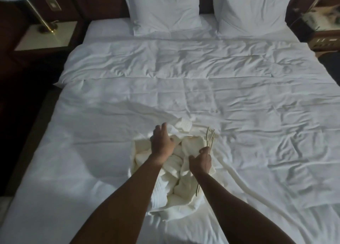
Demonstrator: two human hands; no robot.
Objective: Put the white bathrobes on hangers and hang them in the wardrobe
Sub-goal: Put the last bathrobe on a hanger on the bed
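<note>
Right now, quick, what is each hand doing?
Left hand: fingers curled, grip on the white bathrobe.
Right hand: grip closed on the pale hanger.

A wide bed (184, 89) fills the view, its white duvet (230, 105) creased and rumpled. Two white pillows (163, 10) stand side by side at the headboard. At left — a nightstand (46, 39) bearing a brass-stemmed lamp (39, 15) — dark wall panelling behind it.
</note>
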